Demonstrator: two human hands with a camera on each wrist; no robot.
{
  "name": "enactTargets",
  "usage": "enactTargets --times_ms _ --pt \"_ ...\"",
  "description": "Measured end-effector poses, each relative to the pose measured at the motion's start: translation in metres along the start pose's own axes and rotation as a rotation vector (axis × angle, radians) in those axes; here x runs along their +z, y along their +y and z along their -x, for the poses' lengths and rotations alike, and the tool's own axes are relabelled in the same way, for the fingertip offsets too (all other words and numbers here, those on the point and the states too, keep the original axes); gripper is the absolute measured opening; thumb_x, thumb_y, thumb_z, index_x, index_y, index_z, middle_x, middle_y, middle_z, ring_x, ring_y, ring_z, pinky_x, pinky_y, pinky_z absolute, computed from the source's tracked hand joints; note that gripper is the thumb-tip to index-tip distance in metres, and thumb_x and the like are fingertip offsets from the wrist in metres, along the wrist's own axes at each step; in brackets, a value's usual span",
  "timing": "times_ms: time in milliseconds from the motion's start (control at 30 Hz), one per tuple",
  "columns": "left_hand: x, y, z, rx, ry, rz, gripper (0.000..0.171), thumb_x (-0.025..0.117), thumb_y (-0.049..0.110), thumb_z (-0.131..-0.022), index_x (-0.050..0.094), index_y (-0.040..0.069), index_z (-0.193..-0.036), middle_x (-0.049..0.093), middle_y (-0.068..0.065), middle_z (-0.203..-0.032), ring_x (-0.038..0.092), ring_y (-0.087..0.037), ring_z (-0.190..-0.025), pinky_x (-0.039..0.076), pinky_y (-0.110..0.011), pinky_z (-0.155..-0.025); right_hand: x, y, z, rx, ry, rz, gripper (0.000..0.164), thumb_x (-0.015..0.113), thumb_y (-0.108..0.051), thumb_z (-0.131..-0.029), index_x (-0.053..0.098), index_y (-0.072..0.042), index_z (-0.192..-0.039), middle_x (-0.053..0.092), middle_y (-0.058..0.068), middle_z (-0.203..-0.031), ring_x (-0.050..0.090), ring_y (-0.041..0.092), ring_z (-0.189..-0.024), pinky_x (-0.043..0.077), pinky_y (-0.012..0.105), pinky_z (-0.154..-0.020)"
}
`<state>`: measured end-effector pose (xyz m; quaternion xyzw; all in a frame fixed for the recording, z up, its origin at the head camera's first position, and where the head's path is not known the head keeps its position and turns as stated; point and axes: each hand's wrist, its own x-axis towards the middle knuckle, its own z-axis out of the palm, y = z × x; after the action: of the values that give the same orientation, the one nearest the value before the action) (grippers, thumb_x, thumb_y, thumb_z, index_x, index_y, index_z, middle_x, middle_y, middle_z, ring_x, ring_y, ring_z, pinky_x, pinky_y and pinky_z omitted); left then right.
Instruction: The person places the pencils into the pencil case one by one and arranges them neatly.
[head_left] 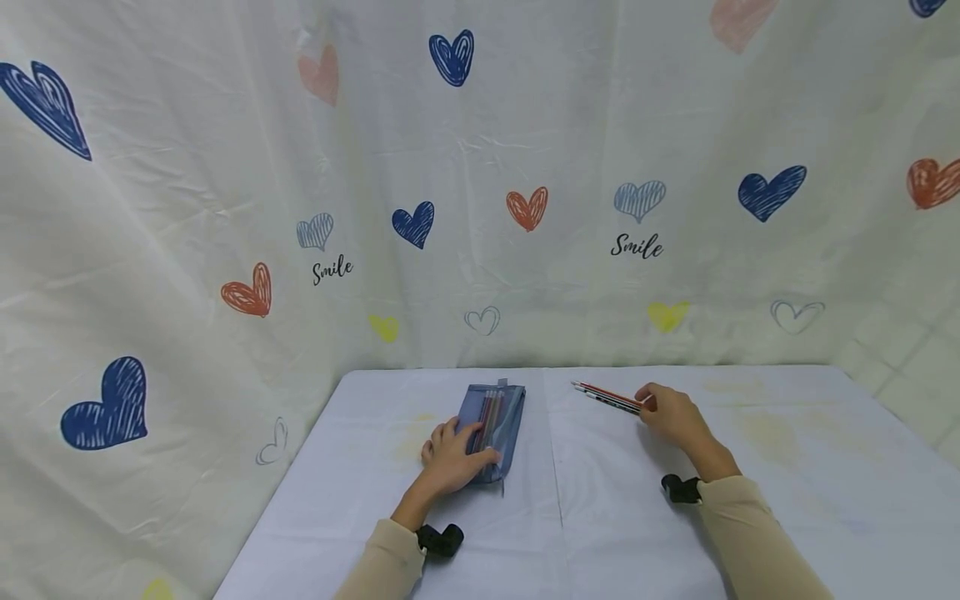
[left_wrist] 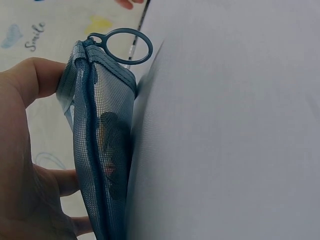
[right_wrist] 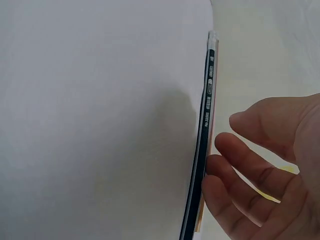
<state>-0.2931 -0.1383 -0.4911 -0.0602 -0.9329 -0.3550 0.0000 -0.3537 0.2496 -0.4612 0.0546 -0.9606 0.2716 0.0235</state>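
A blue mesh pencil case [head_left: 512, 433] lies on the table left of the middle, with several pencils showing through or on its top. My left hand [head_left: 450, 458] rests on it, fingers spread over its near left part. In the left wrist view, the zipped side of the case [left_wrist: 112, 140] shows, with a ring pull at its end. To the right lies a small group of pencils [head_left: 609, 397], a dark one with white lettering [right_wrist: 204, 120] and a reddish one beside it. My right hand [head_left: 671, 417] is at their near end; its fingertips touch them, thumb apart.
A white cloth covers the table [head_left: 600, 517], with a fold line down the middle. Behind it hangs a pale curtain [head_left: 555, 275] printed with hearts and "Smile". Dark wrist cameras [head_left: 442, 540] sit at both sleeves.
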Motion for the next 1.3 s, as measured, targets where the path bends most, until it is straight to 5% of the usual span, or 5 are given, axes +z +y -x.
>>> enactTargets --times_ms 1300 --pt "0.001 -0.002 -0.003 -0.003 -0.01 0.007 0.074 0.068 0.054 -0.086 0.053 0.018 -0.149 0.023 -0.022 -0.166 0.016 -0.046 -0.152 0.009 -0.072 -0.113 0.008 -0.005 -0.001 -0.07 -0.165 0.087 0.019 0.071 -0.005 -0.083 0.07 -0.002 -0.102 0.066 0.006 -0.085 0.057 0.02 -0.073 0.046 0.034 -0.065"
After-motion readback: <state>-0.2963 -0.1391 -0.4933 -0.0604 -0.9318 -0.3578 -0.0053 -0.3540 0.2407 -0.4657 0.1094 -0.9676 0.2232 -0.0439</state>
